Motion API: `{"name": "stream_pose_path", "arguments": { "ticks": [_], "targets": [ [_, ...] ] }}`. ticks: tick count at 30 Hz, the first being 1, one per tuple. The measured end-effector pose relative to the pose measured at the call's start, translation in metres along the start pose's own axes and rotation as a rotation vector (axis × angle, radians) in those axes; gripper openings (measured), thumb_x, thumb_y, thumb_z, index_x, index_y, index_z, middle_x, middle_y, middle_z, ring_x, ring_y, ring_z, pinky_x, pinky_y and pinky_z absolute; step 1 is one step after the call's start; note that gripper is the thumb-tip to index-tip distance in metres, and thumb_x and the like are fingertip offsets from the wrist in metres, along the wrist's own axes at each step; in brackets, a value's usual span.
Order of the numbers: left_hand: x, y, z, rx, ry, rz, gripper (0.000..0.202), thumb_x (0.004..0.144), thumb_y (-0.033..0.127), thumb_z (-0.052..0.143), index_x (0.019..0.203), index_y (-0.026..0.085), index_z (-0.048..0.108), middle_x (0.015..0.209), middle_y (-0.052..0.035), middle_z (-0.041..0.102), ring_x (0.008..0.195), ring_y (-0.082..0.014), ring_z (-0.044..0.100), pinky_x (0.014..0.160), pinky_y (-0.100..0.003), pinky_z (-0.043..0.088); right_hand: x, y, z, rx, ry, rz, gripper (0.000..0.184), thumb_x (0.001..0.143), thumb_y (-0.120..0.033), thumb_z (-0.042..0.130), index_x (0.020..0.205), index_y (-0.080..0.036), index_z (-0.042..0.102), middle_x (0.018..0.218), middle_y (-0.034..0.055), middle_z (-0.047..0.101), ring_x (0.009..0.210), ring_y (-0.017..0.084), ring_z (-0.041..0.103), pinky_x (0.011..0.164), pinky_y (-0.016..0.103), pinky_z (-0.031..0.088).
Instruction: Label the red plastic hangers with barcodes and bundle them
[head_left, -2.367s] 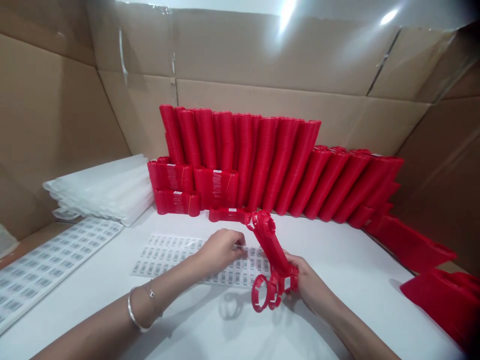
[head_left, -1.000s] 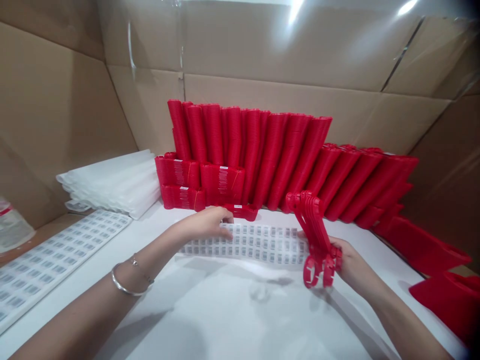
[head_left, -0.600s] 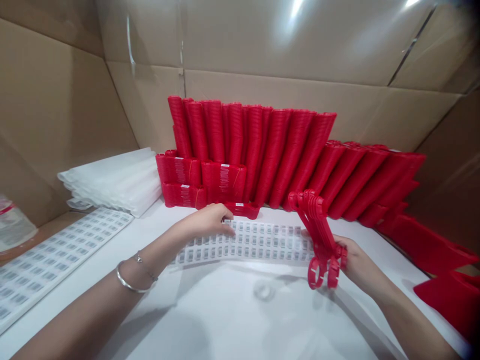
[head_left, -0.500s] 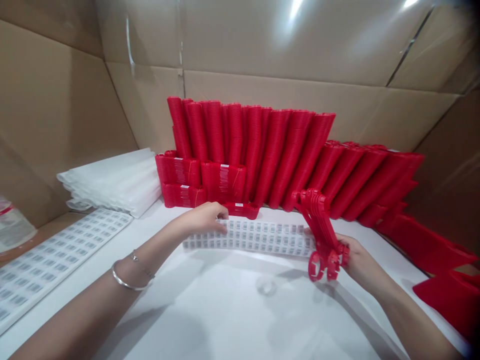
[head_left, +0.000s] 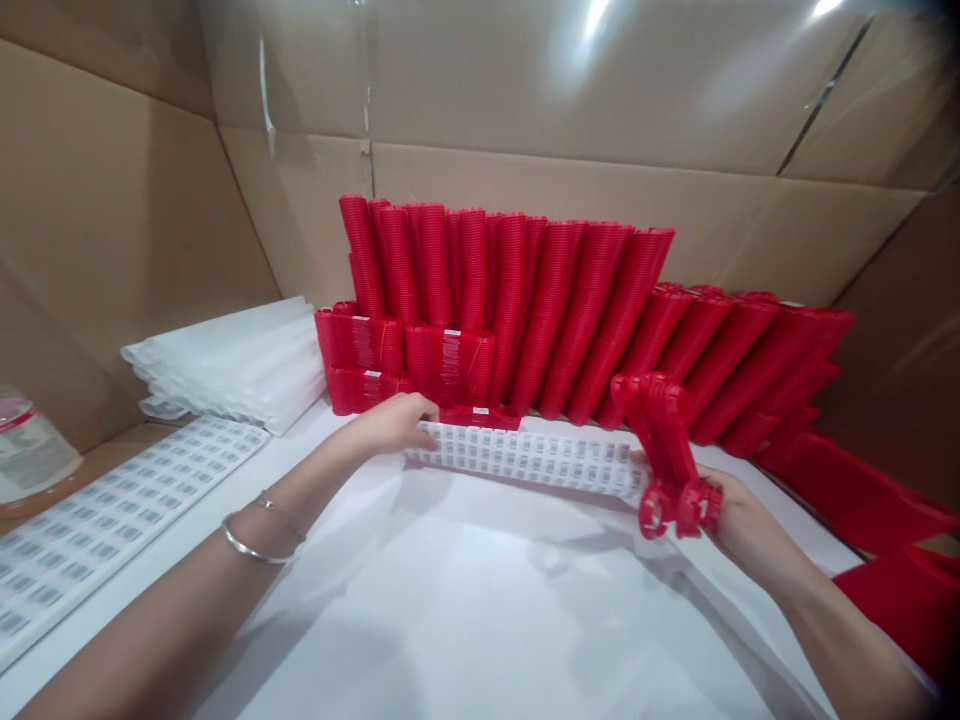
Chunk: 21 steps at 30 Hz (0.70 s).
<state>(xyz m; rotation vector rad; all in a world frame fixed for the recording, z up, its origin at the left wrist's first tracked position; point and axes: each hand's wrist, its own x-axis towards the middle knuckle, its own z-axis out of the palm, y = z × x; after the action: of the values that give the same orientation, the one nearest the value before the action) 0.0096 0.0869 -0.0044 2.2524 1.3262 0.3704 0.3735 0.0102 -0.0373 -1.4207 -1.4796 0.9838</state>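
Observation:
Between my hands stretches a narrow white sheet of barcode stickers [head_left: 525,456], lifted off the white tabletop [head_left: 465,620]. My left hand [head_left: 401,422] pinches its left end between thumb and fingers. At the other end, my right hand [head_left: 726,500] is closed around a small bunch of red plastic pieces with ring-shaped ends [head_left: 666,430], which hides most of its fingers. A fingertip of that hand shows by the sheet's right end, behind the red pieces.
Tall stacks of nested red plastic pieces [head_left: 510,300] line the back, with more leaning at the right. Bundled red pieces [head_left: 450,365] lie in front. At left are a pile of clear plastic bags [head_left: 232,355], a stack of barcode sheets [head_left: 112,530] and a plastic container [head_left: 34,450]. Cardboard walls [head_left: 487,90] enclose the table.
The sticker sheet has shifted right, its left end rising slightly. My right hand and the red pieces have moved right. My left hand has moved slightly up and left along the sheet's end.

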Motion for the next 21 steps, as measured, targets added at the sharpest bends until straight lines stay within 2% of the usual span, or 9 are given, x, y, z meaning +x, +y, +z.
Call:
{"name": "stream_pose_path", "arguments": {
  "ticks": [3, 6, 9, 13, 16, 18, 21],
  "targets": [
    [-0.002, -0.004, -0.006, -0.011, 0.007, -0.007, 0.018, 0.061, 0.034, 0.061, 0.061, 0.016, 0.056, 0.062, 0.002, 0.057, 0.058, -0.0127, 0.05, 0.05, -0.023, 0.03, 0.001, 0.001, -0.004, 0.009, 0.013, 0.017, 0.037, 0.065, -0.025, 0.059, 0.101, -0.019, 0.066, 0.073, 0.0074, 0.067, 0.065, 0.023, 0.059, 0.052, 0.031, 0.047],
    [-0.004, -0.003, -0.007, -0.065, -0.037, 0.0, 0.019, 0.064, 0.035, 0.06, 0.065, 0.016, 0.06, 0.067, 0.0007, 0.061, 0.063, -0.0139, 0.054, 0.053, -0.023, 0.034, 0.001, -0.001, -0.004, 0.011, 0.043, 0.005, 0.034, 0.062, -0.027, 0.062, 0.095, -0.02, 0.068, 0.077, 0.0097, 0.067, 0.06, 0.023, 0.058, 0.046, 0.031, 0.045],
    [-0.003, -0.003, -0.007, -0.115, -0.046, -0.001, 0.02, 0.063, 0.036, 0.061, 0.069, 0.016, 0.061, 0.071, -0.0004, 0.063, 0.067, -0.0155, 0.056, 0.055, -0.023, 0.037, 0.001, 0.0, -0.003, 0.043, 0.079, -0.016, 0.03, 0.062, -0.026, 0.063, 0.091, -0.02, 0.069, 0.077, 0.0104, 0.067, 0.052, 0.019, 0.053, 0.039, 0.028, 0.039],
    [0.0, -0.011, -0.011, -0.244, 0.043, -0.024, 0.028, 0.058, 0.035, 0.067, 0.075, 0.016, 0.056, 0.076, -0.0012, 0.062, 0.072, -0.0173, 0.058, 0.058, -0.024, 0.041, 0.002, 0.005, -0.005, 0.069, 0.076, 0.005, 0.035, 0.063, -0.027, 0.064, 0.097, -0.017, 0.065, 0.07, 0.0058, 0.062, 0.044, 0.01, 0.041, 0.037, 0.024, 0.029],
    [0.0, -0.016, -0.016, -0.354, 0.093, -0.044, 0.033, 0.061, 0.037, 0.066, 0.084, 0.017, 0.053, 0.082, -0.0019, 0.062, 0.076, -0.0176, 0.059, 0.063, -0.025, 0.043, 0.001, 0.004, -0.005, 0.142, 0.053, 0.021, 0.037, 0.063, -0.026, 0.061, 0.099, -0.014, 0.062, 0.057, 0.0005, 0.052, 0.045, 0.009, 0.036, 0.039, 0.022, 0.026],
    [-0.003, -0.018, -0.02, -0.349, 0.076, -0.056, 0.035, 0.063, 0.038, 0.065, 0.089, 0.018, 0.053, 0.084, -0.0018, 0.061, 0.077, -0.0176, 0.058, 0.064, -0.026, 0.043, -0.001, 0.001, -0.002, 0.187, 0.038, 0.039, 0.036, 0.064, -0.026, 0.059, 0.098, -0.014, 0.062, 0.053, -0.0013, 0.047, 0.045, 0.009, 0.036, 0.039, 0.022, 0.026],
    [-0.011, -0.023, -0.031, -0.235, -0.014, -0.065, 0.038, 0.064, 0.038, 0.064, 0.095, 0.02, 0.054, 0.089, -0.0018, 0.06, 0.08, -0.0176, 0.056, 0.065, -0.025, 0.041, -0.003, -0.004, 0.007, 0.142, 0.043, 0.02, 0.032, 0.066, -0.032, 0.058, 0.093, -0.014, 0.062, 0.054, -0.0003, 0.049, 0.044, 0.009, 0.038, 0.038, 0.021, 0.027]
  ]
}}
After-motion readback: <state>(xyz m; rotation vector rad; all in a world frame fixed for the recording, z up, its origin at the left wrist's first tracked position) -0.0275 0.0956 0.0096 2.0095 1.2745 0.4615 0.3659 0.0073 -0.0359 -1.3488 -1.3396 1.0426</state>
